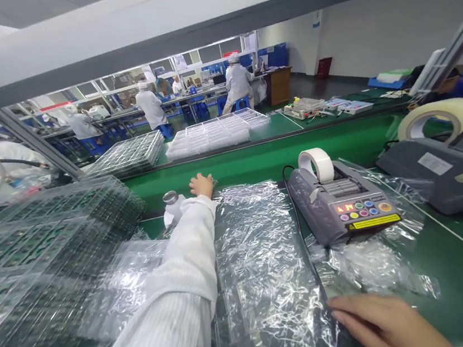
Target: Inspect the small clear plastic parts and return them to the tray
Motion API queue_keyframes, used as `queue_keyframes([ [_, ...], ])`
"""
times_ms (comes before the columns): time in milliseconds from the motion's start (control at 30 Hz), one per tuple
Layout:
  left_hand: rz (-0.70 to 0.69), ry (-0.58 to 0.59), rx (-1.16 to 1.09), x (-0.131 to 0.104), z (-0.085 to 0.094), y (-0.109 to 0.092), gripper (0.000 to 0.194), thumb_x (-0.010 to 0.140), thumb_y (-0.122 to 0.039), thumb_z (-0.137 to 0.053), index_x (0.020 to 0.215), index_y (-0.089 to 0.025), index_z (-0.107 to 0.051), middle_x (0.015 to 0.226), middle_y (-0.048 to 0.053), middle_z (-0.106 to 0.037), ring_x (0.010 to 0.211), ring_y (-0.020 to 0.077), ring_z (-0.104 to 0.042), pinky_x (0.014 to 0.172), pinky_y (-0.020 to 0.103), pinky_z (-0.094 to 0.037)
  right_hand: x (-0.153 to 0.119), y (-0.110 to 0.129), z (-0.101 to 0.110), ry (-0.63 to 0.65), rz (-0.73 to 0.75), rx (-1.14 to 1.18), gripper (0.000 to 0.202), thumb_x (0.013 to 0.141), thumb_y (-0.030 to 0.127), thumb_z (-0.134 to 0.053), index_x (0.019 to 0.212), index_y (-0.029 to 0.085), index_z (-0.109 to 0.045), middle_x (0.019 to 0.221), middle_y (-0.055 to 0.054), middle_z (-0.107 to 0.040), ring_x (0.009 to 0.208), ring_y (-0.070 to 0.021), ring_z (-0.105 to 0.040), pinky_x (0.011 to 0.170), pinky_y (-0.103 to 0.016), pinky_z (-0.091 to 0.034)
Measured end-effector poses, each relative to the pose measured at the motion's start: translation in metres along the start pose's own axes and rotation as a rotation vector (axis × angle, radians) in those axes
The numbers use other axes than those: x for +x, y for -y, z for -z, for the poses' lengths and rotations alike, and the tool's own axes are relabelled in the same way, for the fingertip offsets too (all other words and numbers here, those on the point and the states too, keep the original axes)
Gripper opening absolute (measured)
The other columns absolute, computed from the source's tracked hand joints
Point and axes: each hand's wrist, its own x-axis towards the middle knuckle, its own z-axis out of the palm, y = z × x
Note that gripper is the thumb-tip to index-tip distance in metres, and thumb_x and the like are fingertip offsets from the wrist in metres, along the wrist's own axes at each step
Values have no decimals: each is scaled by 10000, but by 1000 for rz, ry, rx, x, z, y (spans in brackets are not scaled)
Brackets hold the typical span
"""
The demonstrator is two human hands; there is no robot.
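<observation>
A long stack of clear plastic film or bags lies on the green table in front of me. My left hand reaches to its far left corner, fingers bent, beside a small bottle with a metal cap; what the fingers hold, if anything, is too small to name. At the near right edge of the film is my right hand, thumb and fingers pinched together at the plastic. A grey tape dispenser with a white tape roll and a lit display stands right of the film.
Stacked clear trays fill the left side, with loose clear bags beside them. A second dispenser stands at the right. Crumpled plastic lies near the first one. More trays rest beyond the green ledge; people in white sit farther back.
</observation>
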Motion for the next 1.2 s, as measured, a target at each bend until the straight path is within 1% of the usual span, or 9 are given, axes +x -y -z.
queue_keyframes([
  [67,-104,-16,52,-6,7,-7,449,902,-372,-418,1300,-168,-380,1388,130,-346,1258,298,-340,1003,536,-298,15,4,-3,99,39,-72,160,866,211,-523,894,252,-674,765,7,-706,636,-158,-658,584,-240,-510],
  [133,-255,73,104,-19,13,-12,401,918,-373,-381,1259,-168,-424,1332,114,-424,1203,258,-414,979,488,-346,36,12,-11,190,102,-175,145,855,180,-536,842,241,-667,718,3,-673,616,-161,-631,571,-260,-465],
  [233,-445,372,218,-52,19,-3,275,885,-362,-476,1011,-143,-584,1023,62,-618,921,179,-580,837,392,-462,70,21,-34,298,165,-364,152,834,133,-548,736,211,-635,715,1,-630,584,-146,-593,504,-255,-357],
  [333,-546,600,350,-86,18,20,207,848,-324,-551,877,-127,-609,879,38,-635,801,153,-596,769,364,-490,94,20,-61,362,171,-461,137,818,117,-562,725,197,-623,731,2,-618,544,-121,-558,444,-266,-226],
  [600,-689,707,451,-92,12,45,230,882,-321,-497,958,-127,-594,968,60,-621,881,169,-592,809,389,-489,102,7,-84,342,215,-490,144,846,140,-530,742,192,-615,744,5,-615,556,-119,-560,451,-284,-178],
  [867,-671,720,364,-97,13,46,224,865,-315,-528,970,-129,-593,988,63,-620,896,175,-591,822,400,-483,92,15,-68,301,282,-451,189,869,93,-460,799,196,-603,769,15,-602,607,-121,-553,500,-263,-269],
  [1033,-749,789,146,-125,54,28,354,916,-374,-395,1079,-135,-599,1101,114,-626,1006,209,-577,888,387,-437,78,27,-21,160,124,56,202,921,198,-419,847,195,-607,769,2,-568,703,-121,-544,634,-230,-376],
  [1100,-859,938,-3,-146,78,20,421,935,-413,-306,1209,-202,-547,1236,81,-578,1109,188,-535,930,315,-411,74,35,0,201,78,231,206,912,224,-443,775,194,-594,737,13,-555,691,-115,-524,639,-224,-378],
  [1200,-1007,1410,-316,-179,105,15,496,895,-473,-385,1324,-231,-443,1276,68,-551,1168,198,-501,957,305,-396,70,50,23,299,8,365,207,883,240,-488,704,193,-579,689,27,-538,650,-113,-492,599,-224,-358],
])
